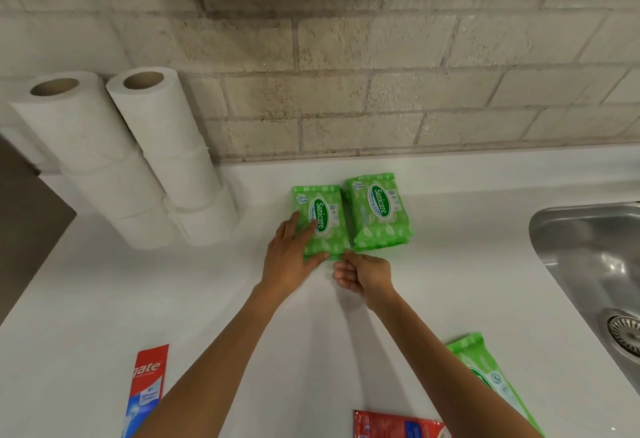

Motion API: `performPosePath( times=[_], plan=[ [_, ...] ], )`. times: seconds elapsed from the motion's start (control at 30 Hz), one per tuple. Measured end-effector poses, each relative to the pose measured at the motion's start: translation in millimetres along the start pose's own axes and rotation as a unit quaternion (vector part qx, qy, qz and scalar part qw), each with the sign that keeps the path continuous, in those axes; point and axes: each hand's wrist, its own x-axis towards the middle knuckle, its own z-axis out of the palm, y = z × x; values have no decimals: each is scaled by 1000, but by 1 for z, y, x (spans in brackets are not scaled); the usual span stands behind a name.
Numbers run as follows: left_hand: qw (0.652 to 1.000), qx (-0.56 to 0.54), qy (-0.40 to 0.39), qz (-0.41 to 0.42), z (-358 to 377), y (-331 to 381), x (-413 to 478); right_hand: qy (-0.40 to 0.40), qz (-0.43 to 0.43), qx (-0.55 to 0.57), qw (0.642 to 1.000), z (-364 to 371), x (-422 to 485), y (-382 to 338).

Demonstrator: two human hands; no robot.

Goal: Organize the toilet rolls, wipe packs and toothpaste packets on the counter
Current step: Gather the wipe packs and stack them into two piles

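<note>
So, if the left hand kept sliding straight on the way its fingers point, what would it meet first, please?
The left hand already lies on the left wipe pack. Beyond it, probably only bare counter, then the tiled wall; depth is uncertain.

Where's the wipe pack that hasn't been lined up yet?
In the head view it lies low on the right: the loose wipe pack beside the sink, partly behind the right forearm.

Counter (242, 316) open centrally; toilet rolls (138, 167) block left
</note>
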Motion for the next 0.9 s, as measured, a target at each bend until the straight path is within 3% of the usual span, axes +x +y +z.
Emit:
performPosePath(
  times=[0.37,0.57,0.7,0.77,0.9],
  plan=[
    [999,6,-37,-23,-6,7,1,-7,3,-47,999,-2,-4,-3],
    [996,-78,34,-34,-25,38,-25,-43,-47,-169,984,-18,-41,-21],
    [975,-212,48,-55,-25,70,-61,0,-143,-340,929,-56,-72,-29],
    [959,-268,10,-92,-20,84,-78,44,-173,-417,891,-82,-88,-29],
    [923,-344,-82,-150,-2,108,-110,116,-175,-468,858,-135,-117,-18]
  ],
)
